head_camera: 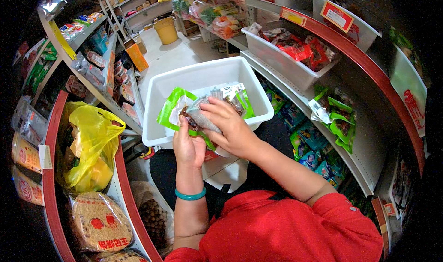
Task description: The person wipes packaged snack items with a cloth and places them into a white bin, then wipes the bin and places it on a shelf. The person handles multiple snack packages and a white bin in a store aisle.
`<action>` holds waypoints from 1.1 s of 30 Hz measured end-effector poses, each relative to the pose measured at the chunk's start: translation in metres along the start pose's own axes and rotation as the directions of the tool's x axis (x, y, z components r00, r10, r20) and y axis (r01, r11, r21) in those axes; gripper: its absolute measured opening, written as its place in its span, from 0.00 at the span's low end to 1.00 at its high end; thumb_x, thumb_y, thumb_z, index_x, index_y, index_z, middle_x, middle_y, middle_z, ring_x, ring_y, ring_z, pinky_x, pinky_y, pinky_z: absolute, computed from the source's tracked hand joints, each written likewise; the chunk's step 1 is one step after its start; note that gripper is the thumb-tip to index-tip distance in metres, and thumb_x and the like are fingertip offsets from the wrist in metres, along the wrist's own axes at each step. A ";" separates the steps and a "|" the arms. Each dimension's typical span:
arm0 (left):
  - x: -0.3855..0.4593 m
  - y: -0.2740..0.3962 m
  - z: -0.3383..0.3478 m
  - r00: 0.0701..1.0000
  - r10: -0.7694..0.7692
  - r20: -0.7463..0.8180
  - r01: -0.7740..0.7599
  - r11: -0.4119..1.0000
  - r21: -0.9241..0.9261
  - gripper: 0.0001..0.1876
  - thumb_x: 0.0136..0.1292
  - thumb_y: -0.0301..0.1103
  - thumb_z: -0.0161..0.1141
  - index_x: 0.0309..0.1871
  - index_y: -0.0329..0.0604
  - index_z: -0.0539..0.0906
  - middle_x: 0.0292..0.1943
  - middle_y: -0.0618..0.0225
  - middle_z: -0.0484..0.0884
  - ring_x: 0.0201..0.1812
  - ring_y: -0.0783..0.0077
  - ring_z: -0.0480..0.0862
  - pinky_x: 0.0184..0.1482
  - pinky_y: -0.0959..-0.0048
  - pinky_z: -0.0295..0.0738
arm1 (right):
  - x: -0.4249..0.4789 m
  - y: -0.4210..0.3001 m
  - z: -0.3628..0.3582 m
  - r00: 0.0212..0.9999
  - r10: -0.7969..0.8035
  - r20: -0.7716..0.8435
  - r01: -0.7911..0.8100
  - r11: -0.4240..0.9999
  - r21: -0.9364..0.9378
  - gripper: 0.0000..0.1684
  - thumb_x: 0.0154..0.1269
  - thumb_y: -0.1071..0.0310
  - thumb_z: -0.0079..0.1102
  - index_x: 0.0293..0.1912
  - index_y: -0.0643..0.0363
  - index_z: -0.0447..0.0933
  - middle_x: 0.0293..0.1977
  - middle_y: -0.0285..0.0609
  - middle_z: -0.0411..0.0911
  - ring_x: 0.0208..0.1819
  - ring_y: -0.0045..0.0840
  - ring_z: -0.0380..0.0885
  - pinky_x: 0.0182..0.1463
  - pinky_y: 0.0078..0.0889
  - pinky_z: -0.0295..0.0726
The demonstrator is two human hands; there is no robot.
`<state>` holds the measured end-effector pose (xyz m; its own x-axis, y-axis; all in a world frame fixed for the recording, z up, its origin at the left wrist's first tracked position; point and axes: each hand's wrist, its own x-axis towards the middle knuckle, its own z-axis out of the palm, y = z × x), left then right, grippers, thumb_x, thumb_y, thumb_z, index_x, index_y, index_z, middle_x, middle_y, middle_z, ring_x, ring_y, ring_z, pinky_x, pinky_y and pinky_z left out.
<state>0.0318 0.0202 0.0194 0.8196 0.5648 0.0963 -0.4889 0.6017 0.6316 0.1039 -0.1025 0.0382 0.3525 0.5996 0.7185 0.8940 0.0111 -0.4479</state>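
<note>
Over a white plastic bin (157, 99), my left hand (188, 142) grips the lower edge of a green-bordered food packet (172, 108), thumb on top. The packet has a see-through middle with dark brown contents. My right hand (226, 127) presses a grey cloth (204, 115) onto the packet's surface, fingers spread over the cloth. Another green-edged packet (247, 104) with a white top lies in the bin, just beyond my right hand. The bin rests around my lap, between the shelves. Part of the held packet is hidden under the cloth and my fingers.
At the right, a shelf carries a translucent tub (277, 52) of red packets and some loose green packets (341, 123). Left shelving holds a yellow plastic bag (93, 148) and a bagged round flatbread (102, 222). A yellow bucket (166, 30) stands on the floor beyond the bin.
</note>
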 end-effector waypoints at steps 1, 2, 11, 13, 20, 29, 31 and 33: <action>0.000 0.001 -0.001 1.000 -0.006 -0.009 0.006 1.000 -0.010 0.17 0.72 0.40 0.45 0.59 0.42 0.71 0.54 0.63 0.76 0.56 0.66 0.75 0.61 0.62 0.68 | -0.005 0.000 0.003 1.000 -0.004 0.024 0.004 1.000 -0.019 0.25 0.54 0.70 0.59 0.53 0.65 0.72 0.56 0.53 0.69 0.63 0.46 0.63 0.65 0.43 0.63; 0.001 0.004 -0.004 1.000 -0.012 -0.017 0.012 1.000 -0.020 0.17 0.72 0.39 0.45 0.59 0.42 0.71 0.54 0.63 0.76 0.56 0.67 0.75 0.61 0.63 0.67 | -0.010 0.000 0.005 0.999 -0.007 0.048 0.009 0.999 -0.039 0.26 0.53 0.70 0.59 0.53 0.65 0.72 0.57 0.52 0.68 0.63 0.47 0.62 0.66 0.44 0.63; 0.006 0.012 -0.005 1.000 -0.010 0.026 0.009 1.000 0.028 0.20 0.72 0.43 0.45 0.57 0.36 0.70 0.50 0.59 0.78 0.51 0.66 0.78 0.56 0.63 0.71 | -0.036 0.001 0.002 0.992 0.113 0.059 -0.117 0.989 0.087 0.25 0.53 0.73 0.61 0.53 0.62 0.73 0.59 0.51 0.66 0.63 0.45 0.63 0.66 0.44 0.61; 0.006 0.013 -0.002 0.999 -0.008 0.039 0.006 0.999 0.047 0.20 0.72 0.43 0.46 0.58 0.36 0.70 0.50 0.59 0.78 0.51 0.66 0.78 0.57 0.62 0.70 | -0.029 -0.006 0.002 0.997 0.065 0.031 -0.066 0.996 0.053 0.25 0.52 0.73 0.62 0.52 0.62 0.73 0.60 0.50 0.66 0.62 0.45 0.63 0.65 0.44 0.62; 0.010 0.015 -0.014 0.999 0.031 0.013 -0.032 0.995 0.097 0.20 0.72 0.43 0.46 0.57 0.38 0.70 0.50 0.60 0.78 0.51 0.65 0.78 0.56 0.61 0.71 | -0.040 0.003 -0.009 0.984 -0.010 0.179 0.004 0.999 0.037 0.22 0.53 0.71 0.60 0.50 0.63 0.74 0.53 0.50 0.71 0.58 0.45 0.67 0.62 0.42 0.66; 0.007 0.006 0.000 0.999 0.049 0.013 -0.050 0.990 0.128 0.18 0.70 0.36 0.49 0.60 0.43 0.67 0.50 0.64 0.77 0.52 0.66 0.77 0.53 0.61 0.74 | -0.012 -0.013 0.003 0.996 -0.046 -0.078 0.048 0.999 0.019 0.23 0.47 0.71 0.62 0.46 0.65 0.75 0.48 0.48 0.72 0.53 0.43 0.69 0.58 0.42 0.68; 0.005 0.010 -0.003 1.000 -0.010 0.013 0.009 0.995 0.097 0.15 0.69 0.34 0.50 0.57 0.39 0.70 0.49 0.61 0.78 0.50 0.65 0.78 0.52 0.65 0.74 | -0.013 -0.022 0.010 0.994 -0.101 0.050 0.106 0.989 -0.104 0.24 0.44 0.72 0.64 0.46 0.64 0.75 0.49 0.46 0.71 0.53 0.41 0.69 0.56 0.42 0.70; 0.004 0.010 -0.004 1.000 0.016 -0.003 -0.016 0.995 0.103 0.15 0.69 0.33 0.50 0.56 0.39 0.71 0.48 0.61 0.78 0.48 0.66 0.79 0.52 0.66 0.74 | -0.015 -0.025 0.009 0.994 -0.093 0.048 0.099 0.984 -0.147 0.24 0.43 0.72 0.64 0.45 0.63 0.75 0.48 0.46 0.71 0.53 0.41 0.69 0.56 0.41 0.70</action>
<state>0.0286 0.0306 0.0236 0.8108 0.5759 0.1042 -0.4683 0.5316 0.7057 0.0734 -0.1042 0.0338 0.2538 0.6340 0.7305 0.9556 -0.0473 -0.2909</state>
